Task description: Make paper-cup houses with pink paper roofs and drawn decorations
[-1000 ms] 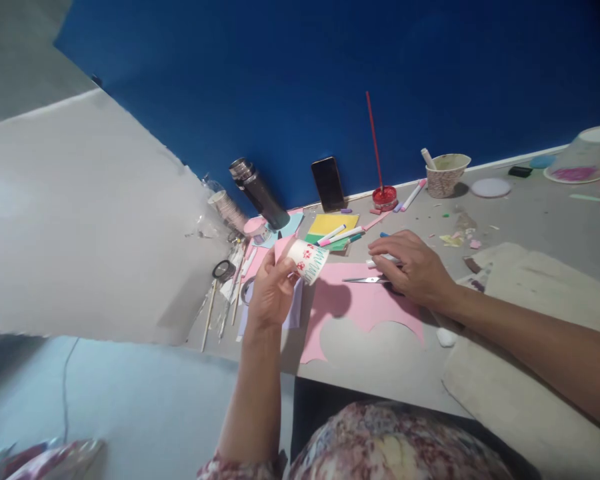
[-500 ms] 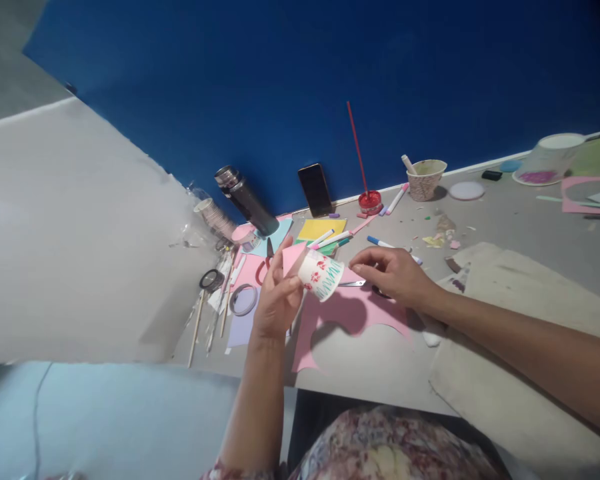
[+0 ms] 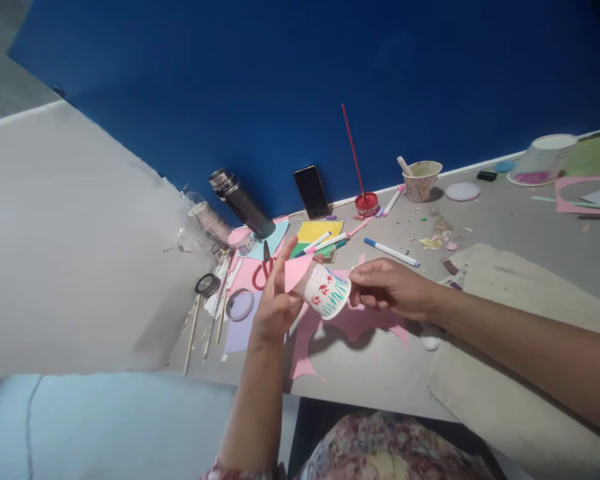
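My left hand (image 3: 275, 303) holds a small white paper cup (image 3: 327, 292) drawn with red flowers and green grass, tipped on its side, with a pink paper piece (image 3: 296, 270) at its base. My right hand (image 3: 387, 287) has its fingers pinched at the cup's rim. Both hands hover over a pink paper sheet (image 3: 353, 321) with curved cut-outs lying on the grey table (image 3: 505, 223).
Behind the hands lie red-handled scissors (image 3: 263, 265), markers (image 3: 391, 252), coloured paper (image 3: 321, 231), tape rolls (image 3: 239, 303), a dark flask (image 3: 241, 202), a phone (image 3: 311, 192) against the blue wall, a red paint pot (image 3: 367, 202) and a paste cup (image 3: 421, 179). A beige cloth (image 3: 525, 293) covers the right.
My right hand left the table by the scissors and came over to the cup's rim. My left hand turned the cup and lowered it slightly.
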`<state>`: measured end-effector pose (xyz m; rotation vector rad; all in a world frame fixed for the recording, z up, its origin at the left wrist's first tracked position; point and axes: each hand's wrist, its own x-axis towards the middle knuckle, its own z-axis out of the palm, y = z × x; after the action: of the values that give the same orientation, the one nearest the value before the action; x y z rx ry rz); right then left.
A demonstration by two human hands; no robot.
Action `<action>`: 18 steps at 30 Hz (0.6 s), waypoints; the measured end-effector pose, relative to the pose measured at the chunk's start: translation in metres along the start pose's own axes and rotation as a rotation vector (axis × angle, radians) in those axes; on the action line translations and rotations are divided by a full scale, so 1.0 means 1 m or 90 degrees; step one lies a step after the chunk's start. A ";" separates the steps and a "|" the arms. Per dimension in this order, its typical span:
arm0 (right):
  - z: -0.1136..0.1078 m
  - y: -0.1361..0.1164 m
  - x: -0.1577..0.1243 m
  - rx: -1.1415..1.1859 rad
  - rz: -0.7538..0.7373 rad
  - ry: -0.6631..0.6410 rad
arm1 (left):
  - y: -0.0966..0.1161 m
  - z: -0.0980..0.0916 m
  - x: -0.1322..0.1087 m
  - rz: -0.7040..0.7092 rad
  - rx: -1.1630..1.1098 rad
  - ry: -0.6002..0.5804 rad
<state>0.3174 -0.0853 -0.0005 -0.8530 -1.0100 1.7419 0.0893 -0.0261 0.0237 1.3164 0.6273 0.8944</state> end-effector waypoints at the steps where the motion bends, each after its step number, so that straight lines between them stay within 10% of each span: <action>1: 0.000 0.001 0.000 0.039 0.018 -0.015 | 0.002 0.000 0.001 0.007 0.014 -0.010; 9: 0.001 0.008 0.004 0.162 -0.018 0.072 | 0.001 -0.006 0.004 0.021 0.077 -0.017; 18: -0.004 0.012 0.005 -0.132 -0.193 0.207 | 0.004 -0.026 0.000 -0.015 0.025 0.114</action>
<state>0.3145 -0.0826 -0.0133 -1.0182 -1.0478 1.2128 0.0677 -0.0120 0.0227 1.2707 0.8016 0.9918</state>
